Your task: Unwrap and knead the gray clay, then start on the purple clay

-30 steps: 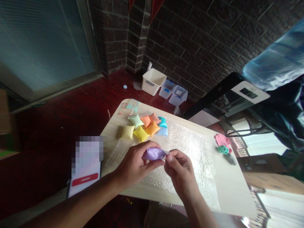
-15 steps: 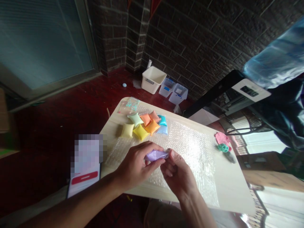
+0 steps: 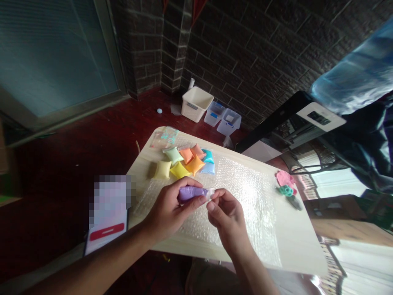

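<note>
A small packet of purple clay-like stuff (image 3: 190,193) in clear plastic lies sideways between my hands, above the bubble wrap. My left hand (image 3: 170,205) is closed around its filled body, thumb in front and fingers behind. At the twisted clear end, my right hand (image 3: 229,215) has its fingers curled, with thumb and forefinger at the plastic. Just beyond my hands, several pillow-shaped packets rest on the bubble wrap: yellow (image 3: 179,169), pale yellow (image 3: 162,169), pale green (image 3: 173,155), orange (image 3: 195,164), teal (image 3: 208,155) and light blue (image 3: 208,167), among others.
Bubble wrap (image 3: 245,196) covers much of the pale table (image 3: 307,246). Pink (image 3: 285,178) and green (image 3: 285,190) shaped pieces lie at the right edge. A clear bag (image 3: 166,137) sits at the far left corner. Beyond the table, a cream bin (image 3: 196,104) and clear boxes (image 3: 229,121) stand on the floor.
The purple packet has shifted slightly left and up and is turned so that more of its body shows. My right hand's thumb and forefinger have moved at its clear end.
</note>
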A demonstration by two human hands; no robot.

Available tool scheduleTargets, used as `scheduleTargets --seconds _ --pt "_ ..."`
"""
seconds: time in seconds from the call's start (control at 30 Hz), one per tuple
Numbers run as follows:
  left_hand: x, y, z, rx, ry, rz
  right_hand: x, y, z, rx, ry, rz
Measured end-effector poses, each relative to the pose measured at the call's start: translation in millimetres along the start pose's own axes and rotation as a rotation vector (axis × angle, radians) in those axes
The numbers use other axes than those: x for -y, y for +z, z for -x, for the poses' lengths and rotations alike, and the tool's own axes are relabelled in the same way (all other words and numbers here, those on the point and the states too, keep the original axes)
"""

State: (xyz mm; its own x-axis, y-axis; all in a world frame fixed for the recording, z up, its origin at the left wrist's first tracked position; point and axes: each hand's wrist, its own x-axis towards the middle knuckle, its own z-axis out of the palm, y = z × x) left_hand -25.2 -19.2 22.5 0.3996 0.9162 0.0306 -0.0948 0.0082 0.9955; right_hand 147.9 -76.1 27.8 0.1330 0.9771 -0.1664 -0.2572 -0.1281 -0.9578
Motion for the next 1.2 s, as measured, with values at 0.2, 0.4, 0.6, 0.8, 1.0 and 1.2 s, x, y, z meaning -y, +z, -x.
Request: scheduleTargets --seconds 0.2,0.4,0.6,0.8,1.0,1.2 --pt "4 4.2 -5 0.012 -0.234 0.382 -3 -2 -2 0.024 -0.115 0.277" --pt "0 12.5 -2 -0.104 -0.352 0.56 -9 -2 -1 0.057 -0.133 0.288" --pt "6 2.0 -9 0.01 -0.427 0.48 -5 -3 -7 0.02 -0.077 0.218" --pt "14 -18.1 -10 0.222 -0.169 -0.155 1 -12 -14 0.03 0.09 0.157" --pt "3 -15.0 -6 0.235 0.06 -0.469 1 -16 -14 0.059 0.144 0.092" --pt "-3 -11.1 -7 0.16 0.026 -0.424 7 -12 -14 0.112 0.227 -0.091"
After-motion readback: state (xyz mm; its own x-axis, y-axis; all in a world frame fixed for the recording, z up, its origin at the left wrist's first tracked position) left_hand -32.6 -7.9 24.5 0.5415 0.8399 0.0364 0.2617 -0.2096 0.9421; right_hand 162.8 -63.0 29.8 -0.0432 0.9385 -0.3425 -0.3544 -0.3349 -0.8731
